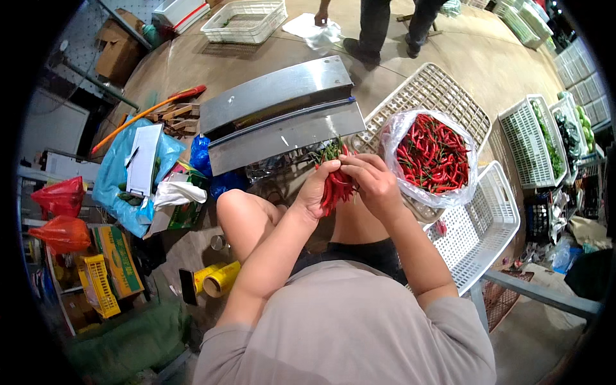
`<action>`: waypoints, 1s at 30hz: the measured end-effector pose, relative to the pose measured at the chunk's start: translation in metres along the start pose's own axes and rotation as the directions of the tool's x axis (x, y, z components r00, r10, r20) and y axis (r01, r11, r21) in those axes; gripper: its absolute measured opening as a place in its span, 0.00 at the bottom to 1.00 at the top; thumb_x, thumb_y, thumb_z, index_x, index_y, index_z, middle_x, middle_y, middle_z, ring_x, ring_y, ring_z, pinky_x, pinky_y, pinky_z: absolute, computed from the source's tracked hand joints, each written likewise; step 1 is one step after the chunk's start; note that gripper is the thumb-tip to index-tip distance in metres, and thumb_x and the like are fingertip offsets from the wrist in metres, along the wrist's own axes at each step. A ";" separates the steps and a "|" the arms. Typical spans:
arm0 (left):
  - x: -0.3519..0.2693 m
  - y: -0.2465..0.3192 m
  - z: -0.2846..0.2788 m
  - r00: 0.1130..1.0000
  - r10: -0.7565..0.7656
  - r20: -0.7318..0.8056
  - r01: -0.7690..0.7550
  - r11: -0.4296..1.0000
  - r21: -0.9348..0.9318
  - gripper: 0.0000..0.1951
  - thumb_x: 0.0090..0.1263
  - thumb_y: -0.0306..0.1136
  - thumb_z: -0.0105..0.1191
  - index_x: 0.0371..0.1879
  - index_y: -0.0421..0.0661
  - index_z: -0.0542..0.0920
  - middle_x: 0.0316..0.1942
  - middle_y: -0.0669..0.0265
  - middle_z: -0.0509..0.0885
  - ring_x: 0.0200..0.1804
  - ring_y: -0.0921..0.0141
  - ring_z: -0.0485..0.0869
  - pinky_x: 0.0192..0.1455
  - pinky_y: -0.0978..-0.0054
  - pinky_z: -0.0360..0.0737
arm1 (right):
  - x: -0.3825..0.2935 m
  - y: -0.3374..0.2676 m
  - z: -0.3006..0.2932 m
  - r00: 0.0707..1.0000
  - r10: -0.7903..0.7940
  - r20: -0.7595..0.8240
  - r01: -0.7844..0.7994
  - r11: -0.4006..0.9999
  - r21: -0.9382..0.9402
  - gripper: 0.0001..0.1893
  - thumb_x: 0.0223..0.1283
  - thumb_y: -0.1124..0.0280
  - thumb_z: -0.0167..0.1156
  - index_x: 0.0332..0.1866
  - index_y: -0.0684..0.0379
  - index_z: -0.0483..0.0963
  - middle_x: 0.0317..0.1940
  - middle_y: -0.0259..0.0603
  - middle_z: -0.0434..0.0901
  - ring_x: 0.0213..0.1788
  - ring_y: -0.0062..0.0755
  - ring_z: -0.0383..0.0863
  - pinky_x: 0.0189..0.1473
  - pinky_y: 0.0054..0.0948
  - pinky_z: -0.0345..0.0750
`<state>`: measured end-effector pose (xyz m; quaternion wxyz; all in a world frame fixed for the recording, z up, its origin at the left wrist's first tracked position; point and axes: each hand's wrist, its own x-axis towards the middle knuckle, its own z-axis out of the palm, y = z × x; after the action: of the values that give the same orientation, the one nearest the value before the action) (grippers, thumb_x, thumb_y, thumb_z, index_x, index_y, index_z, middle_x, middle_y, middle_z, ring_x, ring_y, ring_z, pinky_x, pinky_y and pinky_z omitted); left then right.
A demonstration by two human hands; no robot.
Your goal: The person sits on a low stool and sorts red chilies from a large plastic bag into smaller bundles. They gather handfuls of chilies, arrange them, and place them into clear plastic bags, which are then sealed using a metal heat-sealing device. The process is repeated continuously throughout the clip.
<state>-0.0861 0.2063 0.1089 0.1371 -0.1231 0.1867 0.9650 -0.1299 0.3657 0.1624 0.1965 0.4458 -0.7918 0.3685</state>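
Above my lap, my left hand (312, 191) grips a bunch of slim red chilli peppers (336, 188), green stems up and red tips hanging down. My right hand (378, 182) holds the same bunch from the other side, its thumb and fingertips bent in at the stem end, close to the left thumb. Just right of this hand stands an open clear plastic bag (430, 155) filled with loose red chillies. It rests on a beige lattice plastic crate (435, 89). Beyond the hands sits a stainless-steel bench device (284, 103), with a flat plate towards me.
A white plastic basket (464, 236) stands at my right, with vegetable crates (527, 144) farther out. To the left are a clipboard (145, 161), a white cloth (180, 193) and yellow film rolls (221, 279). A person (375, 24) stands ahead, one hand at a white plastic bag (320, 36).
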 end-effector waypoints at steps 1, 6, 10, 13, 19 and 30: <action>-0.002 0.001 0.000 1.000 0.008 0.005 -0.008 1.000 -0.012 0.15 0.71 0.35 0.57 0.52 0.41 0.79 0.47 0.61 0.85 0.48 0.69 0.84 0.57 0.69 0.81 | -0.001 -0.003 0.002 1.000 0.006 0.021 -0.006 1.000 -0.011 0.19 0.47 0.79 0.62 0.49 0.60 0.80 0.48 0.38 0.84 0.49 0.42 0.83 0.50 0.35 0.82; -0.012 0.010 -0.003 0.998 0.046 -0.034 -0.045 0.999 0.017 0.17 0.68 0.33 0.60 0.53 0.40 0.78 0.48 0.60 0.83 0.50 0.69 0.83 0.61 0.70 0.80 | 0.002 -0.019 -0.004 0.989 0.143 0.035 -0.147 0.961 0.236 0.21 0.55 0.85 0.60 0.56 0.62 0.77 0.46 0.45 0.84 0.47 0.40 0.83 0.49 0.31 0.82; -0.015 0.025 -0.008 0.996 0.049 -0.075 -0.038 0.989 0.145 0.17 0.66 0.31 0.60 0.52 0.41 0.78 0.44 0.62 0.83 0.42 0.70 0.85 0.52 0.69 0.85 | -0.008 -0.007 0.000 0.770 0.636 0.054 -0.562 0.635 0.530 0.17 0.72 0.77 0.51 0.63 0.62 0.67 0.36 0.39 0.80 0.30 0.22 0.77 0.33 0.21 0.76; -0.013 0.022 -0.009 0.995 0.091 -0.040 -0.085 0.985 0.148 0.16 0.67 0.31 0.60 0.52 0.42 0.79 0.45 0.65 0.84 0.41 0.69 0.87 0.49 0.69 0.86 | -0.002 -0.005 0.001 0.573 0.770 0.281 -0.709 0.294 0.641 0.17 0.76 0.68 0.47 0.64 0.60 0.66 0.38 0.35 0.78 0.35 0.20 0.76 0.37 0.23 0.75; -0.022 0.029 -0.024 0.978 0.182 -0.101 -0.154 0.959 0.238 0.20 0.64 0.26 0.60 0.56 0.43 0.76 0.46 0.64 0.84 0.44 0.69 0.86 0.52 0.70 0.84 | 0.004 -0.012 0.024 0.691 0.597 0.408 -0.666 0.306 0.680 0.16 0.72 0.81 0.50 0.61 0.66 0.72 0.48 0.41 0.76 0.48 0.29 0.83 0.48 0.28 0.84; -0.028 0.033 -0.043 0.980 0.114 -0.164 -0.091 0.986 0.140 0.18 0.67 0.32 0.59 0.55 0.41 0.77 0.50 0.61 0.84 0.51 0.66 0.84 0.58 0.66 0.81 | 0.012 -0.017 0.061 0.869 0.480 0.115 -0.491 0.815 0.306 0.09 0.60 0.69 0.64 0.40 0.61 0.75 0.36 0.48 0.78 0.36 0.49 0.83 0.37 0.41 0.79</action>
<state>-0.0625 0.1544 0.0890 0.0783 -0.1864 0.2674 0.9421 -0.1202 0.3074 0.1375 0.0067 0.2613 -0.8102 0.5246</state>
